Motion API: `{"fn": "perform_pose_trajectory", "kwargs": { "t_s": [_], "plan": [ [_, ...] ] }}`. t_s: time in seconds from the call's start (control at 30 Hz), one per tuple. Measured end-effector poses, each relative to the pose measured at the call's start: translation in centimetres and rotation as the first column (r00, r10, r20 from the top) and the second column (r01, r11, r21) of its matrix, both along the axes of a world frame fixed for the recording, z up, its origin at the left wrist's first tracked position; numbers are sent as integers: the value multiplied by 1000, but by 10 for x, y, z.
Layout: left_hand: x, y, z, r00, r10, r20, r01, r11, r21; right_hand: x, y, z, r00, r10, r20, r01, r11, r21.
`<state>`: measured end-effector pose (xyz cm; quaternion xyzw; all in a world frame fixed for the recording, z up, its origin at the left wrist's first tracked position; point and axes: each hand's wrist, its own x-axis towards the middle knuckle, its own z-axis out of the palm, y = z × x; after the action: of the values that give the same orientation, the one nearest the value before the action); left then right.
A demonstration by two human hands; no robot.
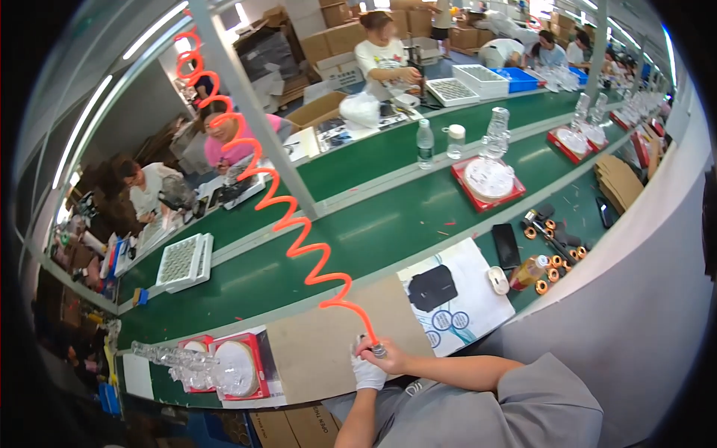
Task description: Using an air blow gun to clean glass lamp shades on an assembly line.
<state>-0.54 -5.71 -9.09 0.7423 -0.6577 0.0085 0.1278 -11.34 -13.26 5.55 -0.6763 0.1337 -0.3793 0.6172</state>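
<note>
An orange coiled air hose [306, 250] hangs down from the upper left and ends at a metal fitting [379, 349] in front of my body. My bare right hand [390, 361] is closed around that end; any tool below the fitting is hidden by the fingers. Close against it, my left hand [367, 373] wears a white glove. Its fingers are bent up beside the right hand, and what they hold is too covered to make out. Both hands are over the near edge of a brown cardboard sheet [328, 328].
Red trays [261, 373] with white discs and clear plastic-wrapped parts lie at left. Right of the cardboard are a black pouch [432, 288], a phone [506, 246], a drink bottle [529, 273] and several copper-coloured rings [553, 275]. A green conveyor [373, 246] runs beyond; co-workers sit across it.
</note>
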Motion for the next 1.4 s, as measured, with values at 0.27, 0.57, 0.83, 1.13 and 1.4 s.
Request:
{"fn": "perform_pose_trajectory", "kwargs": {
  "t_s": [0.27, 0.57, 0.83, 1.13, 1.4],
  "plan": [
    [-41, 42, 55, 637, 134, -759, -128, 989, 68, -4, -17, -29, 970, 178, 167, -238, 841, 486],
    [-38, 90, 47, 481, 561, -674, -446, 818, 363, -32, -164, -27, 916, 132, -380, -34, 967, 254],
    [-2, 159, 77, 335, 765, -550, -632, 615, 472, -176, -455, 80, 350, -920, 179, 932, 324, -160],
    [2, 164, 70, 148, 754, -640, -663, 556, 501, -240, -562, 147, -54, -998, -44, 717, -8, -697],
    [-6, 150, 82, 225, 796, -561, -669, 545, 505, -218, -561, 140, 46, -906, -420, 763, 303, -571]
  ]
}}
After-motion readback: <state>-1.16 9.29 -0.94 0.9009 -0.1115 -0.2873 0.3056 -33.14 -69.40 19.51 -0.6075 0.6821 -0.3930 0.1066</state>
